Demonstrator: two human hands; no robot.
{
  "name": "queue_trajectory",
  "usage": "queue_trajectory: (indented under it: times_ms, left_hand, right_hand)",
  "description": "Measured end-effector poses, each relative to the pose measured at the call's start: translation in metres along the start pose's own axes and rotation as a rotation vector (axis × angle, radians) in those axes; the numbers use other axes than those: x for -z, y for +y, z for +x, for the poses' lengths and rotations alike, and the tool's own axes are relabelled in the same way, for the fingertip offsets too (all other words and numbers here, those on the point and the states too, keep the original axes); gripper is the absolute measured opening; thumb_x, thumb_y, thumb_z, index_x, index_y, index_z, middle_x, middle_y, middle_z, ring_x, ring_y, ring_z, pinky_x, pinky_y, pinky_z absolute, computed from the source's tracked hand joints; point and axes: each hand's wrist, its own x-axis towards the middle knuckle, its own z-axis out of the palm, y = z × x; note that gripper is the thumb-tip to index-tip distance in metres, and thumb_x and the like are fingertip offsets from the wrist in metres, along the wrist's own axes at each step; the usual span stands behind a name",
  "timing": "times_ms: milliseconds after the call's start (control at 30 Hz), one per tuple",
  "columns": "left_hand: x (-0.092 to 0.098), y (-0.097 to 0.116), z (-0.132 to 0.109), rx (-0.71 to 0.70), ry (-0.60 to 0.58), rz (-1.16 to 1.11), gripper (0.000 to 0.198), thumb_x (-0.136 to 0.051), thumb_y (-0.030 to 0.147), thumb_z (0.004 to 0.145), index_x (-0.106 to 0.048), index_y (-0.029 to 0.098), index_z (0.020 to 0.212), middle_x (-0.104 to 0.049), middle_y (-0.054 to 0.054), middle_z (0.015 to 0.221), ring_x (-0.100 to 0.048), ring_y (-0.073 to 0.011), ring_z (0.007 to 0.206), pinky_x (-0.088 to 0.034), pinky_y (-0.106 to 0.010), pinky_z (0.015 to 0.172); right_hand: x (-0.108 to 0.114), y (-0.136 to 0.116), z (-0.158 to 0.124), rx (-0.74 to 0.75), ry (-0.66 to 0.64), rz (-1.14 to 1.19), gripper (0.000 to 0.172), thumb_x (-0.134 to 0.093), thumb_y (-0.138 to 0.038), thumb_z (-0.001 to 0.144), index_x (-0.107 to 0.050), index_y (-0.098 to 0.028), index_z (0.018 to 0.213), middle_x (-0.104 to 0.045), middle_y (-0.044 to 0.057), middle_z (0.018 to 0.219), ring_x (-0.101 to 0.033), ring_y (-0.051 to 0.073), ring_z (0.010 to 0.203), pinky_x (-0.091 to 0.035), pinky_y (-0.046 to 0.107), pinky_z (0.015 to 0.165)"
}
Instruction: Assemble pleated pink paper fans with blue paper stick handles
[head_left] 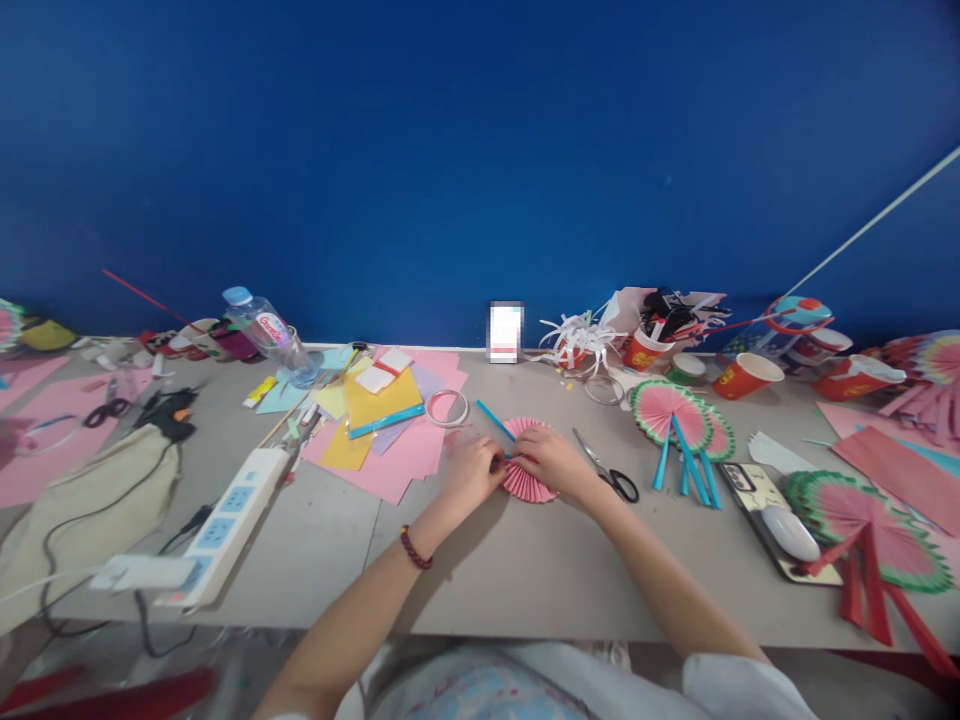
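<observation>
While both hands meet near the middle of the desk (pixel 525 575), the left hand (pixel 471 470) and right hand (pixel 553 460) hold a pink pleated fan (pixel 529 487) lying flat on it, fingers closed narrow on its folds. A blue stick (pixel 491 418) juts from the fan toward the far left. Scissors (pixel 611 475) lie just right of the right hand; a tape ring (pixel 448 408) and loose paper (pixel 382 435) lie to the left.

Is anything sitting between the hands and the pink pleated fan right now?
Nothing visible. The left hand and right hand are both already on the pink pleated fan, where its blue stick meets it. The scissors lie beside the right wrist, apart from the fan.
</observation>
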Motion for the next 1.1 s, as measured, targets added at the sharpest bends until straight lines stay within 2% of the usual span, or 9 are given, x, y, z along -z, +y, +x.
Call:
queue_trajectory:
  times_ms: [133,300,433,633,733,833,933,1100]
  left_hand:
    - [-0.002,0.002,-0.002,-0.05,0.075,0.064,0.009,-0.055,0.014,0.08,-0.062,0.016,0.084,-0.065,-0.006,0.088,-0.06,-0.0193,0.082,-0.043,-0.03,0.071]
    - [-0.003,0.005,-0.002,-0.056,0.026,0.111,0.01,-0.051,0.013,0.084,-0.06,0.016,0.087,-0.066,-0.006,0.084,-0.062,-0.0212,0.08,-0.043,-0.031,0.072]
    - [-0.004,0.006,-0.003,-0.044,-0.012,0.126,0.01,-0.05,0.014,0.085,-0.06,0.016,0.088,-0.067,-0.007,0.082,-0.063,-0.0226,0.081,-0.044,-0.032,0.072]
    - [-0.005,0.004,-0.003,-0.064,0.024,0.107,0.015,-0.048,0.014,0.087,-0.062,0.016,0.088,-0.068,-0.008,0.087,-0.063,-0.0227,0.084,-0.046,-0.033,0.074]
    - [-0.004,0.003,-0.003,-0.07,0.029,0.103,0.014,-0.049,0.014,0.087,-0.063,0.017,0.088,-0.068,-0.008,0.088,-0.063,-0.0233,0.086,-0.047,-0.035,0.077]
    - [-0.005,0.001,-0.002,-0.08,0.053,0.08,0.018,-0.05,0.012,0.086,-0.063,0.017,0.096,-0.07,-0.007,0.092,-0.064,-0.0229,0.089,-0.047,-0.037,0.08]
    - [-0.006,-0.001,-0.002,-0.093,0.065,0.083,0.024,-0.047,0.01,0.086,-0.062,0.017,0.104,-0.07,-0.007,0.096,-0.064,-0.0223,0.091,-0.047,-0.037,0.083]
    - [-0.003,0.002,-0.002,-0.107,0.069,0.139,0.024,-0.046,0.009,0.087,-0.062,0.017,0.102,-0.07,-0.007,0.089,-0.063,-0.0228,0.089,-0.044,-0.038,0.081]
  right_hand:
    - [0.0,0.001,0.0,0.011,0.06,-0.011,0.015,-0.054,-0.019,0.09,-0.068,-0.019,0.085,-0.067,0.006,0.088,-0.059,0.019,0.088,-0.045,0.031,0.081]
    - [-0.005,0.007,-0.002,0.067,0.105,-0.063,0.013,-0.054,-0.017,0.089,-0.066,-0.019,0.086,-0.068,0.007,0.09,-0.06,0.019,0.088,-0.045,0.031,0.081]
    - [-0.008,0.009,-0.003,0.122,0.104,-0.13,0.012,-0.054,-0.016,0.088,-0.066,-0.019,0.085,-0.069,0.006,0.089,-0.06,0.02,0.088,-0.045,0.031,0.08]
    - [-0.01,0.009,-0.003,0.063,0.079,-0.177,0.009,-0.056,-0.016,0.087,-0.065,-0.018,0.086,-0.068,0.006,0.082,-0.06,0.019,0.084,-0.044,0.029,0.076]
    - [-0.011,0.011,-0.004,0.037,0.105,-0.18,0.01,-0.057,-0.018,0.088,-0.065,-0.018,0.093,-0.068,0.007,0.085,-0.06,0.019,0.085,-0.044,0.029,0.078]
    - [-0.011,0.013,-0.004,0.081,0.094,-0.187,0.014,-0.055,-0.02,0.09,-0.065,-0.018,0.1,-0.068,0.007,0.088,-0.059,0.02,0.087,-0.044,0.031,0.08]
    - [-0.01,0.013,-0.003,0.107,0.077,-0.207,0.017,-0.052,-0.022,0.092,-0.067,-0.018,0.099,-0.067,0.008,0.09,-0.059,0.02,0.086,-0.045,0.033,0.079]
    - [-0.011,0.014,-0.004,0.082,0.082,-0.162,0.02,-0.048,-0.022,0.094,-0.068,-0.02,0.096,-0.067,0.009,0.095,-0.059,0.021,0.091,-0.045,0.034,0.081]
